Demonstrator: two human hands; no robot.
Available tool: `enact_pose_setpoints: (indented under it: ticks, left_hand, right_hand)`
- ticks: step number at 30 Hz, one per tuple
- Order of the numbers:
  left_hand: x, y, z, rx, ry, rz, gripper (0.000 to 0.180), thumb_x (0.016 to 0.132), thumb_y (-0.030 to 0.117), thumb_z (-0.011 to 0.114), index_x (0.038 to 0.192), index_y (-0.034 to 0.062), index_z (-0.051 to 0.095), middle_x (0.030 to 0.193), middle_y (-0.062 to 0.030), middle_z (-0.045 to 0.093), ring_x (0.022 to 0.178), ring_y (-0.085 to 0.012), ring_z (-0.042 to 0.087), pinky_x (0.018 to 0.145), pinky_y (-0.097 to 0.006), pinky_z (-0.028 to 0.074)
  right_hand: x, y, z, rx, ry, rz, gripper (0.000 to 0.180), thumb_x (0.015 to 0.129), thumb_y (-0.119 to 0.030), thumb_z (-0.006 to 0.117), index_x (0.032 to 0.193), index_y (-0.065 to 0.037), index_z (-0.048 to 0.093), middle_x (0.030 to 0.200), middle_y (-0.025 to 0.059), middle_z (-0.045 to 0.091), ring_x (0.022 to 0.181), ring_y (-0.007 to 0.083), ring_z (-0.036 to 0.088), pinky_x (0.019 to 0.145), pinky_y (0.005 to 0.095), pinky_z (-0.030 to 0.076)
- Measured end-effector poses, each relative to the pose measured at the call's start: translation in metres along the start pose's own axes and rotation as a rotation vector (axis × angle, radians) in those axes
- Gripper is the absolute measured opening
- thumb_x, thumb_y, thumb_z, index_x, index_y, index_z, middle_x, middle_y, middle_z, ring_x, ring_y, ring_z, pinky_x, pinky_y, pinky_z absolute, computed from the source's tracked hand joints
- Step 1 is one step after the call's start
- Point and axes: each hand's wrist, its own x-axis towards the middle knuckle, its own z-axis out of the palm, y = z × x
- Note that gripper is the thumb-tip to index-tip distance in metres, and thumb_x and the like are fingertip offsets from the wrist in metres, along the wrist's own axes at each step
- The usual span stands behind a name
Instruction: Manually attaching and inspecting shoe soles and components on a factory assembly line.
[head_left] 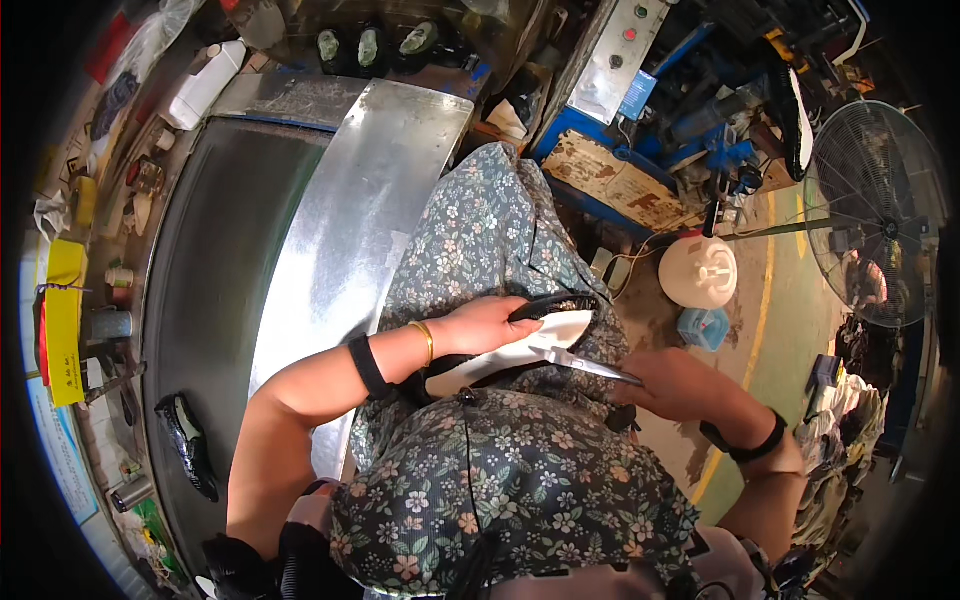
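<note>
Across my lap lies a black shoe upper with a pale sole-shaped underside [478, 372] facing up. My left hand [487, 325] grips it at its side, thumb along the dark edge. My right hand [672, 384] is closed round a silver metal hand tool [590, 366] with a narrow shaft and a wider, forked-looking head. The tool's head rests at or just over the pale underside; whether it touches I cannot tell. The exact kind of tool is unclear. A floral apron [470, 235] covers my lap beneath the shoe.
Left of me run a shiny metal plate [335, 200] and a dark conveyor belt [215, 260] carrying a black shoe [187, 445]. Several shoes stand beyond the plate. At right are a machine with a control panel [622, 60], a white jug [698, 272], a blue container [703, 327] and a fan [885, 225].
</note>
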Motion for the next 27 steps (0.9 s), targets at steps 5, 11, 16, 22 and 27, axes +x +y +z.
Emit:
enact_pose_setpoints:
  ticks: [5, 11, 16, 22, 27]
  left_hand:
    - [-0.001, 0.006, 0.001, 0.14, 0.016, 0.059, 0.072, 0.084, 0.066, 0.057, 0.11, -0.0018, 0.06, 0.099, -0.0233, 0.065, 0.098, -0.0378, 0.062, 0.085, -0.044, 0.046]
    - [-0.007, 0.008, -0.003, 0.249, 0.045, -0.064, 0.079, 0.076, 0.07, 0.063, 0.12, 0.0047, 0.06, 0.106, -0.0204, 0.066, 0.102, -0.0384, 0.062, 0.089, -0.041, 0.047]
    - [-0.015, 0.022, -0.012, 0.347, 0.068, -0.173, 0.091, 0.068, 0.074, 0.066, 0.117, -0.0023, 0.058, 0.102, -0.0241, 0.066, 0.1, -0.0396, 0.062, 0.086, -0.042, 0.049]
    - [-0.075, -0.024, -0.011, 0.356, 0.16, 0.053, 0.086, 0.084, 0.047, 0.067, 0.143, -0.0037, 0.031, 0.123, -0.0261, 0.057, 0.111, -0.0376, 0.058, 0.095, -0.038, 0.046]
    - [-0.136, -0.029, 0.011, -0.089, 0.337, -0.101, 0.056, 0.094, 0.024, 0.06, 0.14, -0.0005, 0.041, 0.134, -0.02, 0.052, 0.121, -0.028, 0.054, 0.1, -0.034, 0.043]
  right_hand:
    - [0.02, 0.004, 0.06, 0.293, 0.145, 0.323, 0.038, 0.094, -0.036, 0.057, 0.093, 0.002, 0.061, 0.077, 0.0237, 0.061, 0.072, 0.0413, 0.061, 0.066, 0.0461, 0.046]
    - [0.024, -0.005, 0.06, 0.363, 0.233, 0.233, 0.037, 0.097, -0.032, 0.052, 0.089, 0.003, 0.057, 0.074, 0.0245, 0.06, 0.071, 0.0438, 0.059, 0.064, 0.0472, 0.045]
    - [0.045, -0.008, 0.042, 0.302, 0.087, 0.198, 0.035, 0.099, -0.032, 0.048, 0.092, 0.002, 0.054, 0.076, 0.0261, 0.061, 0.072, 0.0448, 0.059, 0.064, 0.0498, 0.044]
    - [0.057, -0.016, 0.054, 0.233, 0.138, 0.059, 0.035, 0.099, -0.032, 0.047, 0.09, 0.001, 0.053, 0.07, 0.0241, 0.059, 0.067, 0.044, 0.059, 0.063, 0.051, 0.046]
    - [0.076, -0.026, 0.043, 0.167, -0.004, 0.026, 0.039, 0.1, -0.035, 0.044, 0.091, 0.002, 0.053, 0.074, 0.0243, 0.06, 0.071, 0.0436, 0.059, 0.066, 0.05, 0.045]
